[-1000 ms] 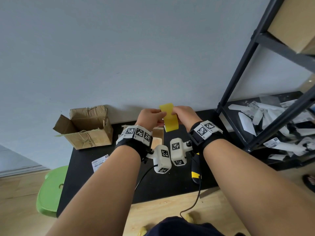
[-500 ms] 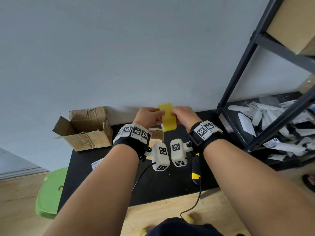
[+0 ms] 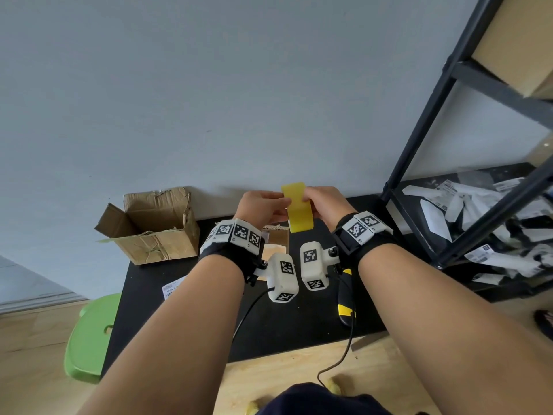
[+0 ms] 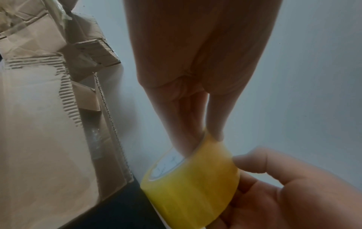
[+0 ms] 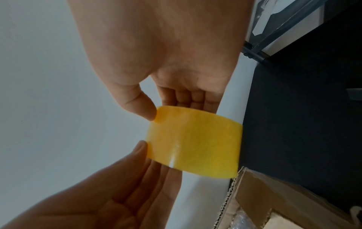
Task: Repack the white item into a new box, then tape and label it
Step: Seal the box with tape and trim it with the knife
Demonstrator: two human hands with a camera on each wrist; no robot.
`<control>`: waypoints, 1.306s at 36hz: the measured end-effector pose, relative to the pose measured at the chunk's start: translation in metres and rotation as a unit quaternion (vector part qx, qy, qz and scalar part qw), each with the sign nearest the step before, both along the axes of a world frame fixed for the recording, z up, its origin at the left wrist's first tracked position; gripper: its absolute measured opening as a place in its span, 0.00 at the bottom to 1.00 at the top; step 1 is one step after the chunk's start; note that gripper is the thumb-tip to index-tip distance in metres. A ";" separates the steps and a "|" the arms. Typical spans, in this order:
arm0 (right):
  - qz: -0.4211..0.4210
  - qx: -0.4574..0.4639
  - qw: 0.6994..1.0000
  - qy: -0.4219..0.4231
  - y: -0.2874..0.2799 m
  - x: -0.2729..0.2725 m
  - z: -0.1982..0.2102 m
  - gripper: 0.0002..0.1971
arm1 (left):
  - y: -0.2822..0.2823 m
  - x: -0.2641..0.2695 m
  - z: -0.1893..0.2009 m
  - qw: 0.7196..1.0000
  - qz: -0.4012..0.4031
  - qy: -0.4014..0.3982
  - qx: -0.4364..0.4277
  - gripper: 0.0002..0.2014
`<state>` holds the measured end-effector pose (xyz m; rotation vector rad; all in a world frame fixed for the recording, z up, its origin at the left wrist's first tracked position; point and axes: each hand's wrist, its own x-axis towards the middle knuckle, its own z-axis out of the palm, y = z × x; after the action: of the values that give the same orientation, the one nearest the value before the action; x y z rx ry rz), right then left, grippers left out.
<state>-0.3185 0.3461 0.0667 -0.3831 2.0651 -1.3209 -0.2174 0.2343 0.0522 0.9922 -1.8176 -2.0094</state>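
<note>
A yellow tape roll (image 3: 297, 208) is held up in front of the wall, above the back of the black table (image 3: 179, 324). My left hand (image 3: 279, 206) pinches the roll's upper edge with thumb and fingertips (image 4: 215, 133). My right hand (image 3: 309, 205) grips the roll (image 5: 195, 144) from the other side, thumb (image 5: 141, 108) on its rim. Below the hands stands a small open cardboard box (image 3: 276, 235), its corrugated edge at the bottom right of the right wrist view (image 5: 274, 201). The white item does not show clearly.
A torn, open cardboard box (image 3: 152, 226) stands at the table's back left. A printed label (image 3: 173, 290) and a black-and-yellow tool (image 3: 345, 313) lie on the table. A green stool (image 3: 89, 336) stands at the left, a black shelf rack (image 3: 419, 151) with white packets (image 3: 449, 211) at the right.
Both hands keep hold of the tape roll and have drifted slightly to the left with it. Nothing was let go or picked up.
</note>
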 end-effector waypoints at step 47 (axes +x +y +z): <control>0.005 0.029 0.999 0.013 -0.001 0.008 0.014 0.07 | -0.003 -0.006 0.010 1.000 -0.002 0.005 -0.031 0.23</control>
<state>-0.3105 0.3453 0.0812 -0.3871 2.1150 -1.2522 -0.2236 0.2315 0.0625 0.9590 -1.8660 -1.9460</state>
